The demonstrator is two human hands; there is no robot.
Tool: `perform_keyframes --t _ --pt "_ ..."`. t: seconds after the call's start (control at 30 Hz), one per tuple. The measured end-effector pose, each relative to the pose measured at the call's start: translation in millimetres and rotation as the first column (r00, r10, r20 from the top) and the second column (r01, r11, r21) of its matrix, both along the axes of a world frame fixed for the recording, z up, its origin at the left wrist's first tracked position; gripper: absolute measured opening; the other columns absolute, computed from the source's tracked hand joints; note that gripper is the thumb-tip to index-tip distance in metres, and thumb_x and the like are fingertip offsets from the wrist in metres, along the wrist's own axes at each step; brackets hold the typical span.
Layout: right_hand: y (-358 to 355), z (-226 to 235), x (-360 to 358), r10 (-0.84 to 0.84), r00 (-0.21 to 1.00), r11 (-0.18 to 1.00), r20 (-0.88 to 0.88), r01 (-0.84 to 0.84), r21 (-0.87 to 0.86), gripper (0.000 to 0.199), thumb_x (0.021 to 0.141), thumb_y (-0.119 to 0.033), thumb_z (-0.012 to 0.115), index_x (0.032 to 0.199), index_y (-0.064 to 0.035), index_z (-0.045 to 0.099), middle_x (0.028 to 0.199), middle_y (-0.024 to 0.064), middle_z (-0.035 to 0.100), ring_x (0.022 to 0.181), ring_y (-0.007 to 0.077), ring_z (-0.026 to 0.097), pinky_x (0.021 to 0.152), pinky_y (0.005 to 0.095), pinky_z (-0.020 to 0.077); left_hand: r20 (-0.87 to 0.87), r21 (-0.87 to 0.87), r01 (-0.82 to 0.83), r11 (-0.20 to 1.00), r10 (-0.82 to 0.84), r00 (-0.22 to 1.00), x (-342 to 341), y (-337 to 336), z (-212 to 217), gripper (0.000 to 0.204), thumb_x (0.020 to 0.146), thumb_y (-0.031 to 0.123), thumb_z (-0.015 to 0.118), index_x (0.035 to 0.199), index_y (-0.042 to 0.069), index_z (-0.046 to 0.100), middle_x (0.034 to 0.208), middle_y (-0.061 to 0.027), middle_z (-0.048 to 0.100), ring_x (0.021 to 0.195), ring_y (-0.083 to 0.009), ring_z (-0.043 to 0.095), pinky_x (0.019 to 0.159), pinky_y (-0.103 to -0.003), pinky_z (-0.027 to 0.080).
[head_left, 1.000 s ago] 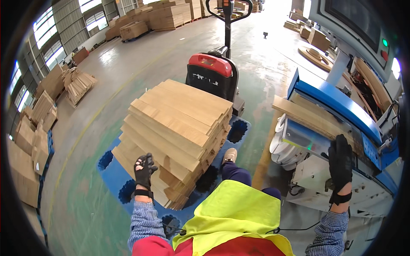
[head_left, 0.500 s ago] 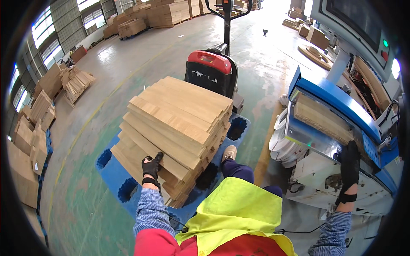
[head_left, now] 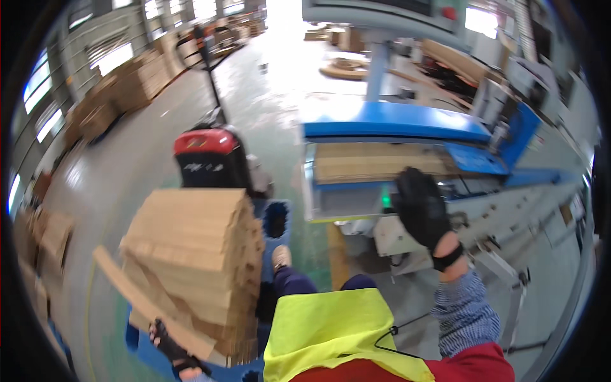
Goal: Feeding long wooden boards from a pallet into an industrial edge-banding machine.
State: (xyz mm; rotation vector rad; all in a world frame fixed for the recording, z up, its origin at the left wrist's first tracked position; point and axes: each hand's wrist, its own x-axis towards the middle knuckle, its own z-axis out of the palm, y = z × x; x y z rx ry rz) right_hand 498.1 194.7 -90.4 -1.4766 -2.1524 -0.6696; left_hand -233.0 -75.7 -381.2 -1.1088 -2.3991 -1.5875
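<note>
At the lower left, my gloved left hand (head_left: pixel 168 346) is closed on the near part of a long wooden board (head_left: pixel 143 300), which slants off the left side of a stack of wooden boards (head_left: pixel 184 216). The board is tilted against the others and blurred by motion. My gloved right hand (head_left: pixel 420 207) is over the front edge of a blue and grey machine (head_left: pixel 394 122), fingers stretched toward light wooden boards (head_left: pixel 363 163) lying in its bed. Whether the fingertips touch these boards is hard to see.
The stack stands on a blue plastic pallet (head_left: pixel 278 213), with a red and black pallet truck (head_left: pixel 207 153) behind it. A control panel (head_left: pixel 382 25) overhangs the machine. More stacked boards (head_left: pixel 121 86) line the left side of the hall.
The view has turned right, bringing the machine toward the middle. My left hand has pulled a board outward from the stack's left side. My right hand stays by the machine.
</note>
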Motion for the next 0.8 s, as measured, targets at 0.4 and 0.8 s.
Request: perform_keyframes --t 0.4,0.8 --pt "-14 8 9 -0.058 0.989 0.998 -0.139 0.053 -0.038 0.060 0.094 -0.049 0.058 0.127 0.0008 0.060 0.135 0.0210 0.058 0.129 0.0348 0.052 0.114 0.0512 0.0318 -0.392 -0.043 0.387 0.921 -0.372 0.841 96 144 146 0.032 0.096 0.003 0.055 0.127 0.002 0.065 0.125 -0.0126 0.068 0.126 -0.0297 0.055 0.105 -0.039 0.046" --pt "-7 16 72 -0.153 0.988 0.975 0.017 0.153 -0.160 0.053 0.095 -0.046 0.056 0.122 -0.0006 0.060 0.131 0.0200 0.059 0.125 0.0343 0.053 0.109 0.0526 0.0353 -0.857 -0.127 0.495 0.860 -0.346 0.381 223 180 295 0.032 0.085 -0.001 0.064 0.115 0.004 0.072 0.116 -0.0128 0.072 0.117 -0.0324 0.064 0.112 -0.050 0.042"
